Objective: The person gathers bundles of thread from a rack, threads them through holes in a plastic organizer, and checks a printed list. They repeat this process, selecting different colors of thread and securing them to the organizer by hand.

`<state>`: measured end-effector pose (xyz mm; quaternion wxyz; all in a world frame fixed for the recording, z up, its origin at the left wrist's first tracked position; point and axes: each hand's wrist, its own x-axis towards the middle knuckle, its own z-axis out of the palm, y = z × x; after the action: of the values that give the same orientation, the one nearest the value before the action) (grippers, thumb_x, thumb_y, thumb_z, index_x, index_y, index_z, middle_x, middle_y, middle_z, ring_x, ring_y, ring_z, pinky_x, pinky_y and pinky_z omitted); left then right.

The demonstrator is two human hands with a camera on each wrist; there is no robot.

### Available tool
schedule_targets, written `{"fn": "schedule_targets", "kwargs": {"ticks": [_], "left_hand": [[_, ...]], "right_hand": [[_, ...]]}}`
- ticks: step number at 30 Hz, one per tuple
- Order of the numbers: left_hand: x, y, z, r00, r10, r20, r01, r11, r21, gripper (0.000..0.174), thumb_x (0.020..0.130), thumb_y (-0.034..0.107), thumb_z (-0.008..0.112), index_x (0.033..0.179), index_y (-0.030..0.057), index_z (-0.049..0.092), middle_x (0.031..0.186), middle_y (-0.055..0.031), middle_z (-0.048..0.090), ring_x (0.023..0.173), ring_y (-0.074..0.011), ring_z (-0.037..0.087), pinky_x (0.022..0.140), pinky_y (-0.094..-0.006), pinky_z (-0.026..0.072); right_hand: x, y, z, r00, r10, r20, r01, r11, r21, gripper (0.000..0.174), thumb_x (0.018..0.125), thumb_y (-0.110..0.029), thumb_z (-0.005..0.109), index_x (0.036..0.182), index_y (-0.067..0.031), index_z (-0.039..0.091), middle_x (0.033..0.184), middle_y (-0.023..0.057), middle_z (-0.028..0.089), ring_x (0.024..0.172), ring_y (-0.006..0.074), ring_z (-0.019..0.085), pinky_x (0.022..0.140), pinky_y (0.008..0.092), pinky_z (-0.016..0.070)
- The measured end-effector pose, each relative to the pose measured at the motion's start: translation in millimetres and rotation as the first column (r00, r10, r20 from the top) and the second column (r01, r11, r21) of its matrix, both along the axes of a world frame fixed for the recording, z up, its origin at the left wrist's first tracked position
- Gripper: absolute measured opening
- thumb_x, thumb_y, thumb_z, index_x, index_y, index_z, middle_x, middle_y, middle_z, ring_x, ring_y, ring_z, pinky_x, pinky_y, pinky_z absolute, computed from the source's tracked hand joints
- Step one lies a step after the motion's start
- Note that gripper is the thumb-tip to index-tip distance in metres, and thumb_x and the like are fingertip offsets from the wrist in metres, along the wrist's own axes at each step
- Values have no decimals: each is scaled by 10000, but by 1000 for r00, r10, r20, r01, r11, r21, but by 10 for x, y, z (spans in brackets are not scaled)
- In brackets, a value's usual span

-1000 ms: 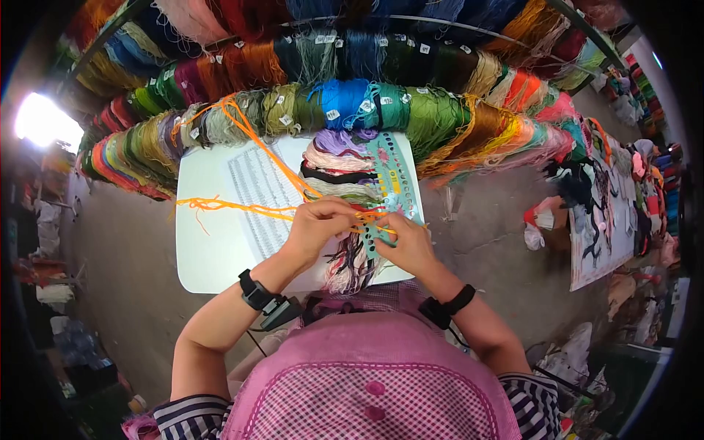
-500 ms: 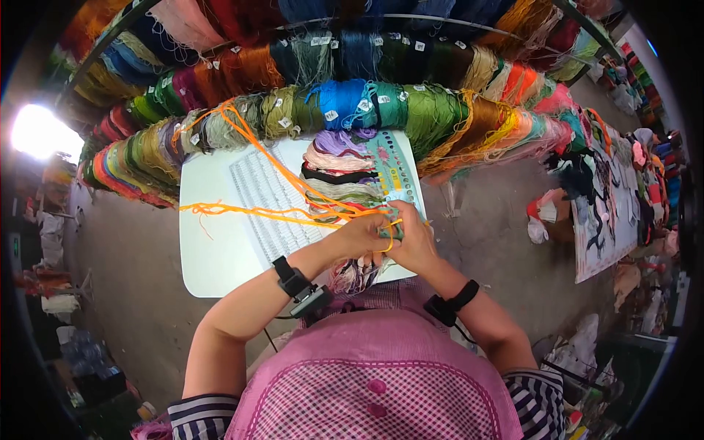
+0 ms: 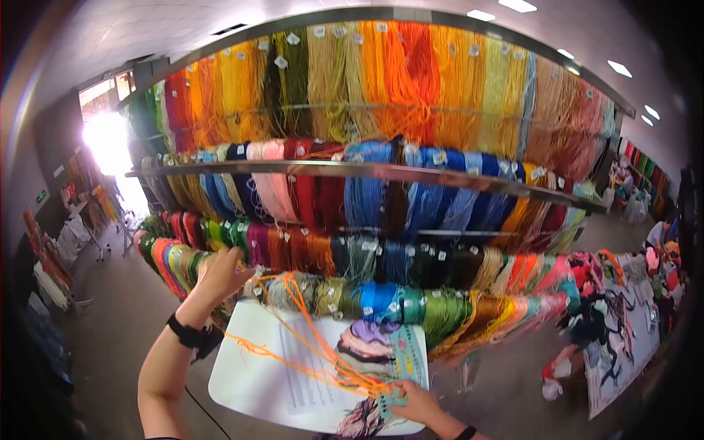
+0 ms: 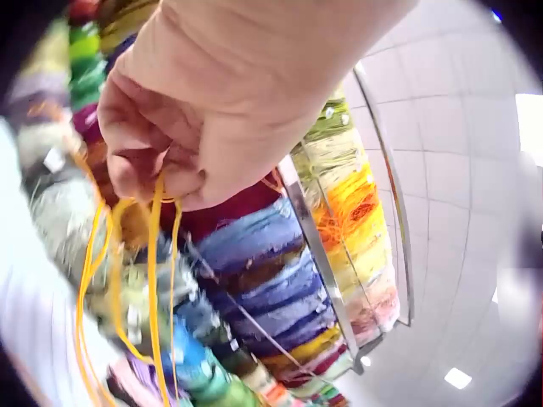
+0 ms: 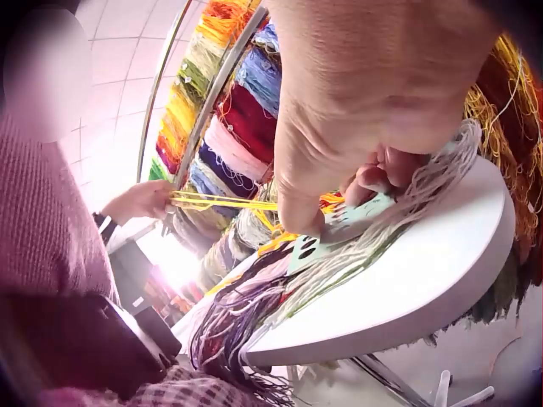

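- Orange thread [image 3: 367,383]: long loose strands over the white tabletop [image 3: 249,370], gathered at the green card [image 3: 405,348] by the right hand. Part of it loops up against the lowest row of skeins [image 3: 334,297].
- Left hand [image 3: 222,273]: raised in front of the rack, well apart from the right. Left wrist view: fingers curled in, fingertips pinching several yellow-orange strands that hang down from them. Right wrist view: strands run taut between the two hands.
- Right hand [image 3: 418,405]: low, at the near right part of the tabletop. Grips the punched card, thumb on its face, other fingers curled; orange strands bunch right beside the thumb. Exact finger-to-strand contact: can't tell.
- Card: pale green, row of holes along it. Multicolor thread bundles [image 3: 364,343] lie across the tabletop beside it: purple, pink, black, white. Dark and pale ends trail past the near edge.
- Printed sheet [image 3: 299,378]: flat on the tabletop, left of the bundles, partly under the orange strands. Text too small to read.
- Rack: metal rails [image 3: 352,170], stacked rows of skeins, small white labels on many.
- Right background: second table [image 3: 623,359] with loose thread on it, a person [image 3: 660,233] behind.
- Left background: bright opening [image 3: 110,147], glare.
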<state>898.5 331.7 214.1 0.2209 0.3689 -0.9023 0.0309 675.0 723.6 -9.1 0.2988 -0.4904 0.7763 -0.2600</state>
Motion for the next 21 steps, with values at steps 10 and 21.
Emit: {"fn": "schedule_targets", "kwargs": {"ticks": [10, 21], "left_hand": [[-2671, -414, 1925, 448, -536, -716, 558, 793, -244, 283, 826, 139, 692, 1095, 50, 692, 957, -74, 685, 759, -143, 612, 695, -271, 493], [-3588, -729, 2750, 442, -300, -845, 228, 949, -217, 240, 783, 283, 744, 838, 49, 740, 931, -167, 662, 817, -248, 642, 752, -342, 505]], "right_hand": [[-823, -174, 1048, 970, -198, 145, 239, 891, -385, 228, 808, -93, 728, 1009, -9, 664, 793, 26, 672, 652, 52, 589, 614, 212, 494], [-1130, 75, 958, 975, -222, -31, 181, 862, -473, 122, 842, -120, 665, 944, -54, 671, 785, 99, 675, 661, 202, 645, 614, 306, 505]]}}
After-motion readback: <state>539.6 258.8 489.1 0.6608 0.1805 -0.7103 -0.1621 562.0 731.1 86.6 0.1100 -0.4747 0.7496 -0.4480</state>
